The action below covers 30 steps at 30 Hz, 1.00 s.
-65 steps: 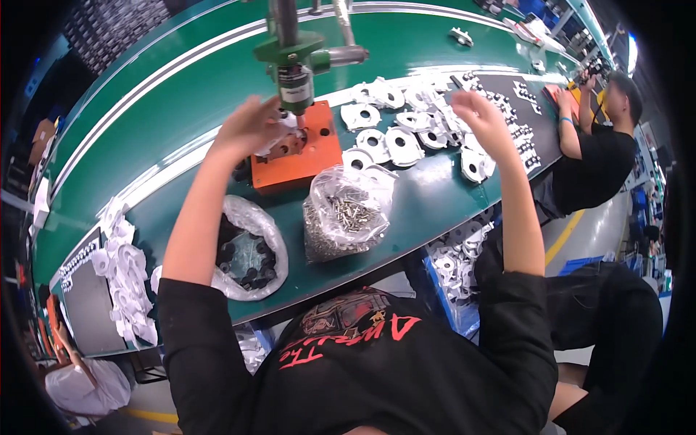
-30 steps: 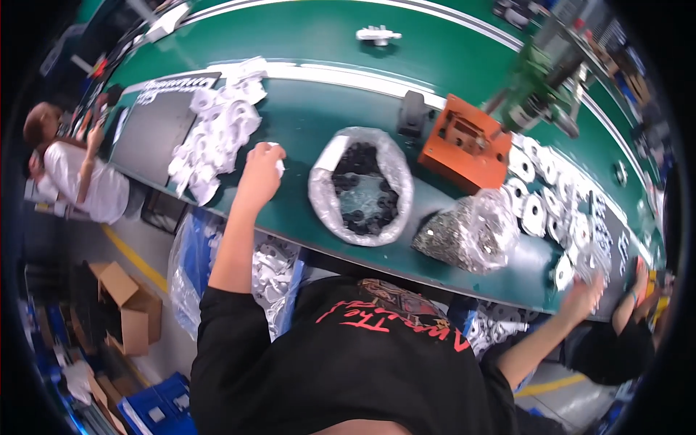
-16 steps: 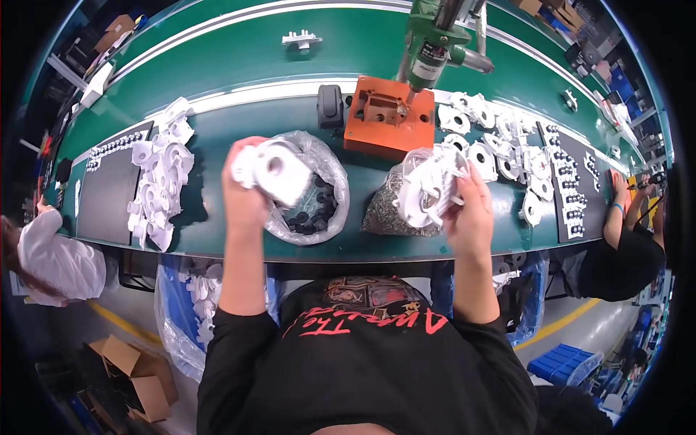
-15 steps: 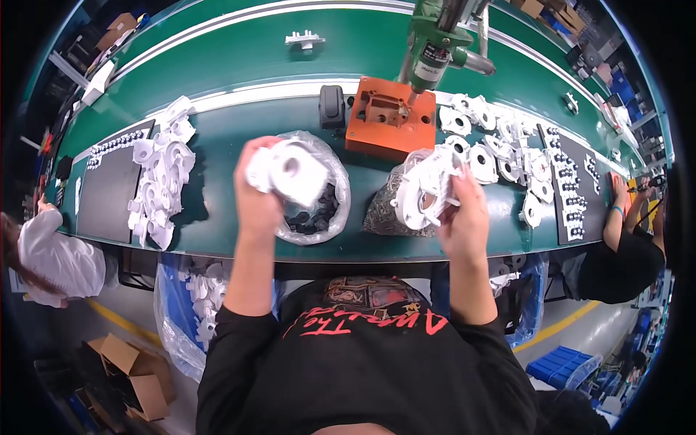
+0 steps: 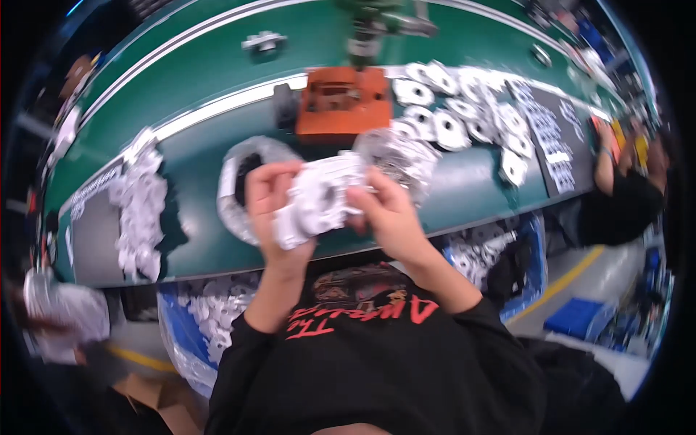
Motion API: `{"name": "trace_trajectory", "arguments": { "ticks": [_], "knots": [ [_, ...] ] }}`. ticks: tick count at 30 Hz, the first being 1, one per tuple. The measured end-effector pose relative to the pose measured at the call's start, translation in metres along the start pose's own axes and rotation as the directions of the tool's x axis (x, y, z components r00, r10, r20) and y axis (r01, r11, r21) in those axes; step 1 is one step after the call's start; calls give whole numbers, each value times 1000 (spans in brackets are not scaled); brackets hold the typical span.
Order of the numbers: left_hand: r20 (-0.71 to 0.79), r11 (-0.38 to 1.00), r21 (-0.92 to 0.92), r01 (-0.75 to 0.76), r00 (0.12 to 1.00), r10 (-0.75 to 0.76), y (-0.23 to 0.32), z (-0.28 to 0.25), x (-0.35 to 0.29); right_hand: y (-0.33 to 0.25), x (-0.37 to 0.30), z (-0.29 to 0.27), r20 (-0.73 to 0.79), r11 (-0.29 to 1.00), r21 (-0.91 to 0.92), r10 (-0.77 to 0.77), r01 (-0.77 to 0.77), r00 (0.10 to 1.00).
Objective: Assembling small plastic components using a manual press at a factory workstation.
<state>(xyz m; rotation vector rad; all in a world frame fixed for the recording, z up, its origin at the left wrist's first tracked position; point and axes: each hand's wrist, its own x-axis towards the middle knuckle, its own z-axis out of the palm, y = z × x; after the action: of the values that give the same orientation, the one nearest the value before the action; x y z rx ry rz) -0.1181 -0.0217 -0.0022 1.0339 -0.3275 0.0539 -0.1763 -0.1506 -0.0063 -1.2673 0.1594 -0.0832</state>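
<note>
Both of my hands are together over the near edge of the bench, around white plastic housings. My left hand is closed on the left side of the white parts. My right hand pinches their right side with thumb and fingers. Whether one or two housings sit between the hands is blurred. Behind my left hand stands a clear bag with black parts inside. Beyond my right hand is a clear bag of small metal pieces, partly hidden.
An orange fixture block sits under a green press, a dark block beside it. White housings are piled left and right. Blue-lined bins hold more below the bench. Other people work at both sides.
My hands, which were apart with a white housing in each, have come together in the middle. The view has shifted and turned, blurring the scene.
</note>
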Motion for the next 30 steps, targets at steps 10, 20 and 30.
{"name": "trace_trajectory", "arguments": {
  "ticks": [10, 20, 30],
  "knots": [
    [334, 920, -208, 332, 908, -252, -1, -33, 4, -4, -5, -12, 340, 993, 110, -71, 35, 938],
    [135, 968, -152, 202, 974, -182, -7, -5, -21, -9, -2, -10, 89, 930, -214, -287, 300, 954],
    [230, 697, 678, -234, 968, 101, 5, -64, 57, -36, 1, -73, 155, 219, -932, -481, 289, 863]
  ]
}}
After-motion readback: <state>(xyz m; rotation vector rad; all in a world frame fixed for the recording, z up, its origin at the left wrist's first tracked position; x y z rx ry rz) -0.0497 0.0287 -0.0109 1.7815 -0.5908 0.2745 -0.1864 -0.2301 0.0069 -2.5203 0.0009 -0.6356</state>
